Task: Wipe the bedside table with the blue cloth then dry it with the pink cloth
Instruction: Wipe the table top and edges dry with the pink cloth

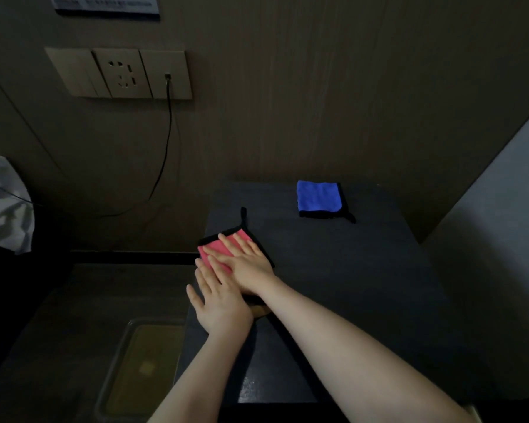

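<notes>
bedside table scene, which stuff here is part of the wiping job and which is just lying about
Part of the job:
- pink cloth, under both hands
- blue cloth, folded at the table's far side
- table
- right hand, flat on the pink cloth
- left hand, fingertips at the cloth's near edge

Lying about:
- wall socket
- black cable
- tray left of the table

Pink cloth (223,244) edged in black, blue cloth (318,195) with black trim too, dark charcoal table (348,270), brown wood-grain wall (318,87), beige socket plate (119,73), black cable (165,141)
</notes>
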